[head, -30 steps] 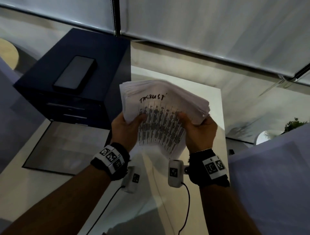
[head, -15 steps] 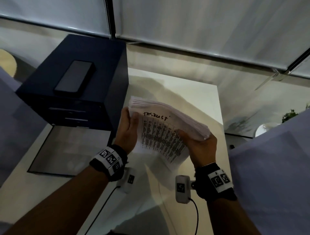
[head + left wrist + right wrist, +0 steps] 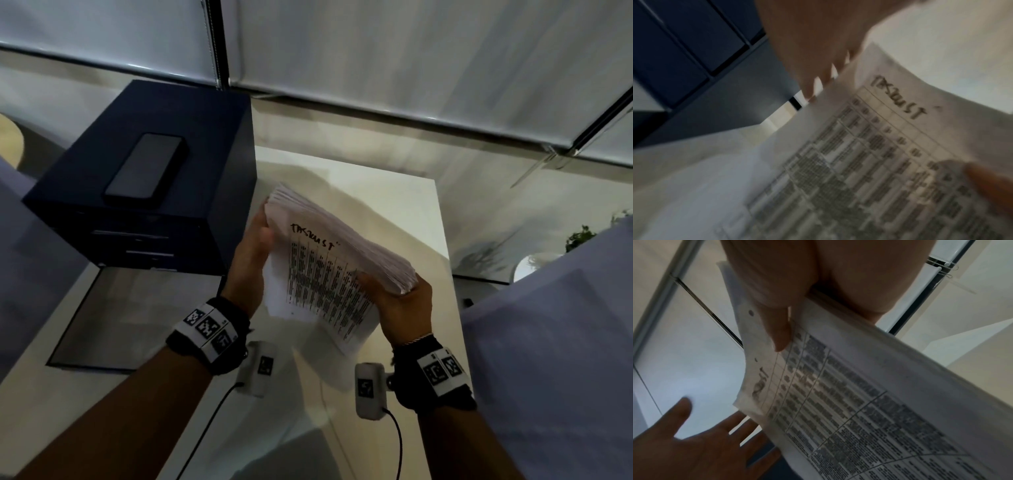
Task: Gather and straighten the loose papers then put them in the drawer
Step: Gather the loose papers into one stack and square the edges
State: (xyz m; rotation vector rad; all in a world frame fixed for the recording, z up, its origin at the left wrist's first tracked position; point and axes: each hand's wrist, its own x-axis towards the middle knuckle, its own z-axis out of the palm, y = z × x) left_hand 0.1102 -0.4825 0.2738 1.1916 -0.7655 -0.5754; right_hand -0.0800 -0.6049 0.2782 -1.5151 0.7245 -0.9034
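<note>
A thick stack of white papers (image 3: 329, 270), top sheet a printed table with handwriting, hangs tilted above the white table (image 3: 394, 192). My right hand (image 3: 397, 301) grips its right edge, thumb (image 3: 777, 321) on the top sheet and fingers underneath. My left hand (image 3: 251, 253) lies flat against the stack's left edge with straight, spread fingers (image 3: 694, 443). The sheet edges are slightly fanned. The dark blue drawer unit (image 3: 144, 212) stands just left of the papers, and both its drawer fronts (image 3: 137, 240) look closed.
A black phone (image 3: 147, 168) lies on top of the drawer unit. A grey mat (image 3: 130, 315) covers the table in front of the unit. White blinds (image 3: 411, 61) hang behind, and a small plant (image 3: 579, 236) sits at the right.
The stack has come down and tilted toward the table. My left hand let go of the lower edge and slid up to lie flat along the left side.
</note>
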